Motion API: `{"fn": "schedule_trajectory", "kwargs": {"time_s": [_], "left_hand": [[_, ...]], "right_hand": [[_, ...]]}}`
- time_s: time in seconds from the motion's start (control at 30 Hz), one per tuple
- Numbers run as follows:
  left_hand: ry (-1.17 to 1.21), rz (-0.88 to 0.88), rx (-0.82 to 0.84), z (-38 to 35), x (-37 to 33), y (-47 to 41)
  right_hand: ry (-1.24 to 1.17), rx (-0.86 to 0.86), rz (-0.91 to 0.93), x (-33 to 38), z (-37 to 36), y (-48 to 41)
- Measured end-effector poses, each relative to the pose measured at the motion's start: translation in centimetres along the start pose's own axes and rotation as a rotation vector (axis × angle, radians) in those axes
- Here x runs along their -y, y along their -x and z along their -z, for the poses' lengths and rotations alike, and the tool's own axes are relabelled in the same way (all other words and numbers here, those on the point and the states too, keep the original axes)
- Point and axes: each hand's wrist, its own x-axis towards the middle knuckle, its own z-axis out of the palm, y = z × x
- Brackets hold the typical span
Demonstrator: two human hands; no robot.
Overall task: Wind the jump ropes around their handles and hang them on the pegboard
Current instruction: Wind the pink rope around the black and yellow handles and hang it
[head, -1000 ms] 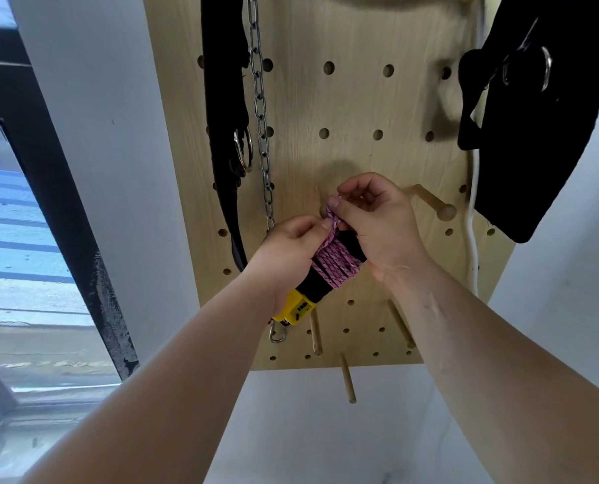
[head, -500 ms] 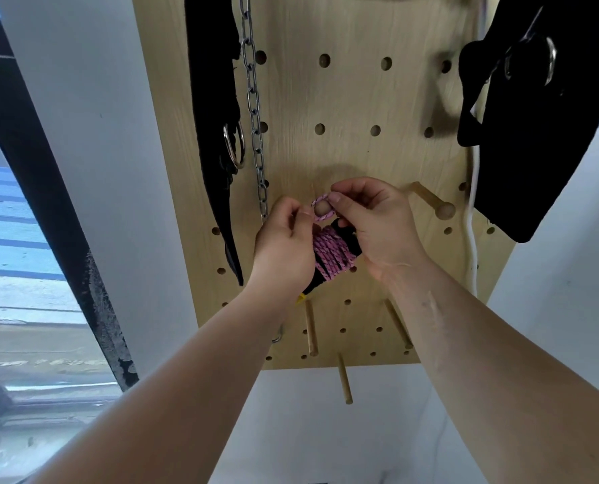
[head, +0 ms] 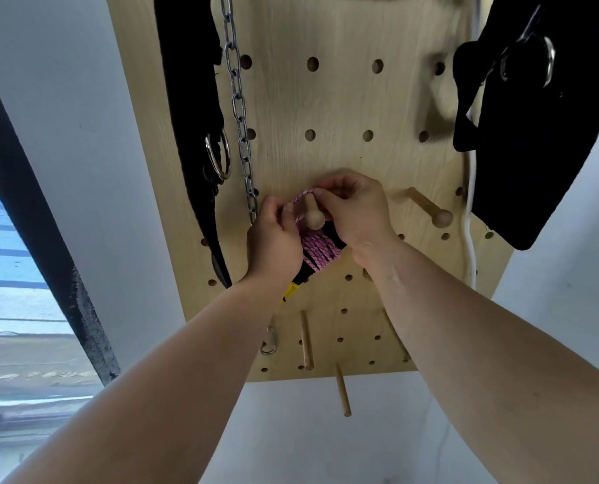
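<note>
Hanging step in hand, by the look of it: winding finished on this one, pink jump rope bundled tight round its black handles, yellow handle end poking out below the left wrist. Held against the pegboard a little left of centre, well above the bottom edge.

Left hand curled, thumb and fingertips pinching the left side of a free loop, heel of the hand over the bundle. Right hand curled too, fingertips pinching the loop's upper right. Loop spread round the knobbed peg; seemingly already past the knob and onto the shaft, though hard to be sure with fingers hiding part of it.

Next, probably: seat the loop against the board behind the knob, then ease the weight down before letting go with either hand. Calls for a slow release, to test the single strand under the bundle's weight and guard against a slide back over the knob.

Tight on the left, with chain and black strap hanging just beside the left hand. Open board to the right as far as a second knobbed peg; beyond it a white cord and black gear near the right edge. Below, plain dowels and a carabiner near the bottom edge, likely clear of the hanging bundle.
</note>
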Motion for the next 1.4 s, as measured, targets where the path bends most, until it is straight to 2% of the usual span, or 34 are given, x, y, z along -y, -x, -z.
{"fn": "schedule_trajectory", "kwargs": {"time_s": [0.2, 0.37, 0.47, 0.57, 0.77, 0.9, 1.03, 1.13, 1.27, 1.4], "left_hand": [[-0.192, -0.096, -0.119, -0.8, 0.4, -0.8], [-0.218, -0.068, -0.121, -1.0, 0.2, -0.2], [-0.21, -0.018, -0.1, -0.9, 0.0, 0.5], [-0.199, 0.047, -0.051, -0.3, 0.1, 1.2], [-0.215, 0.135, 0.03, 1.5, -1.0, 3.4], [-0.169, 0.113, -0.014, 3.1, -2.2, 7.4], [-0.221, 0.118, -0.115, 3.8, -1.9, 12.0], [-0.289, 0.209, -0.139, 3.6, -0.6, 15.6], [-0.267, 0.424, -0.103, 3.3, 1.3, 19.9], [-0.317, 0.496, -0.052, 3.6, 2.6, 22.0]], "right_hand": [[0.392, -0.039, 0.178, -0.3, -0.2, -1.1], [0.48, -0.056, 0.187, -0.4, -0.5, -0.3], [0.463, 0.022, 0.172, -0.6, -0.1, 1.0], [0.547, 0.071, 0.201, -0.5, 0.7, 2.5], [0.413, 0.057, 0.151, 0.7, 4.9, 5.0], [0.326, 0.057, 0.119, 0.3, 9.1, 7.8], [0.283, 0.168, 0.077, -1.2, 12.5, 11.1], [0.285, 0.25, 0.042, -2.3, 14.1, 13.2], [0.285, 0.377, -0.048, -4.4, 15.3, 15.3], [0.283, 0.45, -0.169, -6.2, 14.8, 16.2]]}}
